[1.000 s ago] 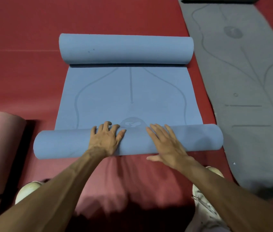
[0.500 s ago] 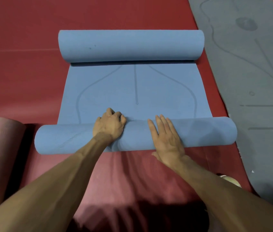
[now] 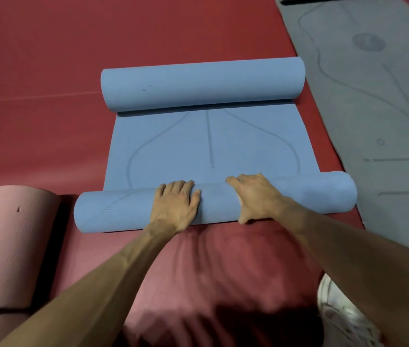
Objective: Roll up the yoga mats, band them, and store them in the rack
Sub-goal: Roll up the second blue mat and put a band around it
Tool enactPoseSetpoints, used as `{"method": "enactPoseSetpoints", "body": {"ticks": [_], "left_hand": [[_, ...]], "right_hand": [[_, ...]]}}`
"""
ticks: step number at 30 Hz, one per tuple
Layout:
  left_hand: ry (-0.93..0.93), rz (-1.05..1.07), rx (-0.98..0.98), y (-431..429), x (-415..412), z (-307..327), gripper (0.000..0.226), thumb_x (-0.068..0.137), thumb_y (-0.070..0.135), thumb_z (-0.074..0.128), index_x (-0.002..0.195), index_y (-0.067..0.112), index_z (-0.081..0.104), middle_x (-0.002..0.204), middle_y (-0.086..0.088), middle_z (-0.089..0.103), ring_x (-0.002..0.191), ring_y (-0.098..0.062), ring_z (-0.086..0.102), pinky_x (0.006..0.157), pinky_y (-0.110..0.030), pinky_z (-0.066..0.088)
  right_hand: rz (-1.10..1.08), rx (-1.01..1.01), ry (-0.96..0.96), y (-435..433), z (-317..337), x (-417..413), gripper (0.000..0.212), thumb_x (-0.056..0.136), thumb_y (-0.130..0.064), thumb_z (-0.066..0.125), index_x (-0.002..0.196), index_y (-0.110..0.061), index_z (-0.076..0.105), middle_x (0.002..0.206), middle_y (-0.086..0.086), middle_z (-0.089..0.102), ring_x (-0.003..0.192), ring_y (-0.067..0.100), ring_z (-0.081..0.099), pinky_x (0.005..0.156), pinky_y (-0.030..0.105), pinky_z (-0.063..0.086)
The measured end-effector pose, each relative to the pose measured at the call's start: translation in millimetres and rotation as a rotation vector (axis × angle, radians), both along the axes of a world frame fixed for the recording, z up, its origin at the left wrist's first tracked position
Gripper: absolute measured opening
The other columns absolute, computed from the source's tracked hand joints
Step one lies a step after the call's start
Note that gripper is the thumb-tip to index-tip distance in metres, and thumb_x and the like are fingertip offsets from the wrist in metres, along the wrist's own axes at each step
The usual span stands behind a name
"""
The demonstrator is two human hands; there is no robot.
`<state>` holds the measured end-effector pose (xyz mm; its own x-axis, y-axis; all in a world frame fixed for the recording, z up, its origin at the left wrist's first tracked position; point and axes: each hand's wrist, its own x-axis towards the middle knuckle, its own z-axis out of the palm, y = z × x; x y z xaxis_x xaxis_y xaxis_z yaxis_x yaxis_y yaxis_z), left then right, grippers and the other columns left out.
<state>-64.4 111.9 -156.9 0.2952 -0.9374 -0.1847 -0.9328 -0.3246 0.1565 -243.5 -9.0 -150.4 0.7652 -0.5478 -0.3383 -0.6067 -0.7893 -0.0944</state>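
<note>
Clear: flat blue mat stretch (image 3: 211, 146) between near roll (image 3: 123, 211) and far roll (image 3: 202, 83); red floor (image 3: 35, 96) leftward. Obstructions: far roll ahead, pink rolled mat (image 3: 10, 234) left, grey mat (image 3: 386, 121) flat at right.

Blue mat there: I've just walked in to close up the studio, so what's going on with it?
A person is rolling up the blue mat on the red floor. Their left hand and right hand both curl over its near roll; the far end is also rolled, with a flat stretch between. A pink mat lies rolled and banded to the left; a grey mat lies flat on the right.
</note>
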Motion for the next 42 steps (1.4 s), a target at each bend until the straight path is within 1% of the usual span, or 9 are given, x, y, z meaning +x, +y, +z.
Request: {"method": "enactPoseSetpoints", "body": {"ticks": [2, 8, 16, 21, 25, 28, 32, 38, 42], "left_hand": [[0.023, -0.007, 0.008, 16.4, -6.7, 2.8, 0.083, 0.081, 0.055, -0.007, 0.142, 0.023, 0.04, 0.142, 0.006, 0.046, 0.133, -0.013, 0.036, 0.115, -0.036, 0.015], [0.038, 0.209, 0.001, 63.2, -43.8, 6.0, 0.084, 0.079, 0.055, -0.012, 0.147, 0.03, 0.03, 0.153, -0.001, 0.028, 0.144, -0.018, 0.013, 0.114, -0.042, -0.007], [-0.002, 0.104, 0.083, 80.5, -47.1, 0.7, 0.087, 0.078, 0.058, -0.012, 0.149, 0.025, 0.027, 0.151, -0.001, 0.03, 0.143, -0.025, 0.015, 0.115, -0.049, -0.001], [0.021, 0.101, 0.201, 60.5, -35.3, 3.5, 0.058, 0.098, 0.051, 0.006, 0.149, 0.027, 0.02, 0.15, 0.002, 0.024, 0.141, -0.022, 0.013, 0.115, -0.048, 0.001], [0.083, 0.104, 0.268, 29.8, -22.0, 9.0, 0.049, 0.101, 0.046, 0.018, 0.145, 0.027, 0.03, 0.145, 0.001, 0.033, 0.137, -0.021, 0.024, 0.114, -0.052, 0.005], [0.162, 0.123, 0.344, 1.3, -7.3, 13.4, 0.052, 0.1, 0.048, 0.015, 0.141, 0.025, 0.037, 0.144, 0.0, 0.035, 0.135, -0.02, 0.029, 0.114, -0.051, 0.012], [0.159, 0.132, 0.338, -17.9, 3.0, 9.2, 0.055, 0.099, 0.051, 0.016, 0.136, 0.023, 0.044, 0.137, -0.004, 0.04, 0.129, -0.022, 0.036, 0.109, -0.047, 0.023], [0.251, 0.228, 0.331, -47.0, 16.9, 7.4, 0.055, 0.098, 0.053, 0.024, 0.134, 0.018, 0.046, 0.138, -0.005, 0.042, 0.128, -0.024, 0.042, 0.104, -0.048, 0.027], [0.169, 0.123, 0.227, -35.5, 13.7, 8.9, 0.051, 0.101, 0.046, 0.019, 0.123, 0.018, 0.055, 0.127, -0.006, 0.053, 0.116, -0.024, 0.051, 0.1, -0.042, 0.032]], "right_hand": [[-0.003, 0.104, 0.069, 0.2, 8.4, -1.8, 0.096, 0.051, -0.042, 0.082, 0.134, -0.017, 0.04, 0.111, 0.006, 0.057, 0.1, 0.027, 0.058, 0.092, 0.038, 0.044], [-0.069, 0.377, 0.235, 13.6, 22.7, -5.8, 0.101, 0.04, -0.053, 0.086, 0.13, -0.031, 0.044, 0.111, -0.004, 0.061, 0.104, 0.021, 0.056, 0.091, 0.038, 0.05], [-0.095, 0.469, 0.215, 33.5, 23.6, -19.0, 0.114, 0.049, -0.059, 0.087, 0.143, -0.028, 0.032, 0.121, -0.005, 0.054, 0.112, 0.02, 0.053, 0.096, 0.037, 0.045], [-0.034, 0.217, 0.057, 44.4, 12.8, -30.9, 0.105, 0.063, -0.076, 0.066, 0.147, -0.023, 0.031, 0.135, 0.0, 0.048, 0.124, 0.022, 0.047, 0.103, 0.035, 0.032], [-0.041, -0.135, -0.317, 64.0, -10.0, -48.8, 0.087, 0.077, -0.073, 0.042, 0.134, -0.009, 0.053, 0.123, 0.01, 0.059, 0.114, 0.029, 0.058, 0.1, 0.045, 0.038], [-0.036, -0.273, -0.349, 73.7, -23.8, -53.4, 0.09, 0.075, -0.07, 0.051, 0.14, -0.007, 0.046, 0.135, 0.017, 0.052, 0.126, 0.033, 0.049, 0.109, 0.054, 0.028], [-0.024, -0.287, -0.24, 68.8, -25.3, -51.4, 0.126, 0.049, -0.078, 0.072, 0.147, -0.009, 0.032, 0.144, 0.017, 0.043, 0.135, 0.035, 0.039, 0.113, 0.057, 0.021], [-0.049, -0.309, -0.21, 41.2, -25.0, -33.3, 0.136, 0.025, -0.077, 0.079, 0.138, -0.008, 0.048, 0.128, 0.016, 0.056, 0.117, 0.034, 0.055, 0.1, 0.057, 0.039], [-0.015, -0.357, -0.248, 24.6, -29.2, -30.1, 0.121, 0.031, -0.074, 0.078, 0.129, -0.008, 0.055, 0.116, 0.013, 0.059, 0.103, 0.031, 0.06, 0.093, 0.05, 0.042]]}}
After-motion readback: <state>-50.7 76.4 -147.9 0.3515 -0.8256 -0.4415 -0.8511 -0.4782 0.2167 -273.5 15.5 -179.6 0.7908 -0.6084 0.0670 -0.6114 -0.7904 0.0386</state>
